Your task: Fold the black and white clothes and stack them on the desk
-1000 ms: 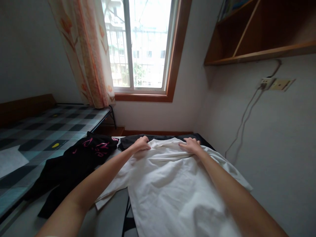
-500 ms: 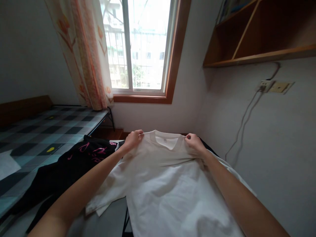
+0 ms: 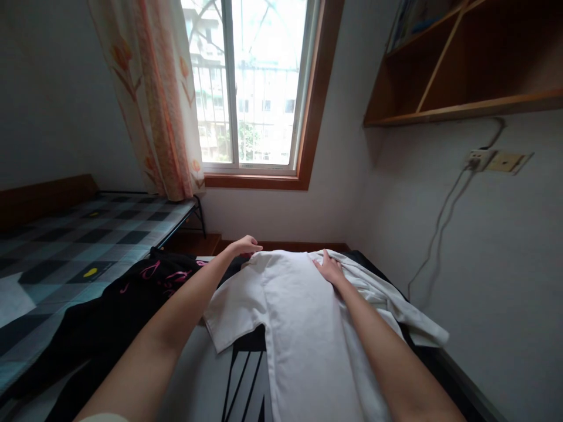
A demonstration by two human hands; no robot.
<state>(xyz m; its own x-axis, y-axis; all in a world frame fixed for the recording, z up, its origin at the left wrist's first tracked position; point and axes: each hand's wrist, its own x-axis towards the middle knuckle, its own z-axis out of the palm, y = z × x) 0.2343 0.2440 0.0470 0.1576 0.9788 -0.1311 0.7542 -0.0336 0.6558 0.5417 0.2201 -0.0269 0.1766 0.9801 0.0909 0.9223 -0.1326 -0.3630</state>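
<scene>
A white T-shirt lies lengthwise in front of me, its left side folded over so that one short sleeve points left and its neckline is not visible. My left hand is at the shirt's far left shoulder, fingers pinched together on the cloth edge. On the far right part of the folded shirt rests my right hand, palm down with fingers spread. More white cloth bunches and spreads to the right of that hand. Black clothing with pink lettering lies left of my left forearm.
A bed with a checked cover stands at the left, with white paper on it. Ahead are a curtain and a window. A wooden shelf hangs on the right wall above a socket with a cable.
The shirt's neckline, held up between both hands before, is out of sight and the cloth lies narrower. My right hand has moved slightly left and its fingers have spread.
</scene>
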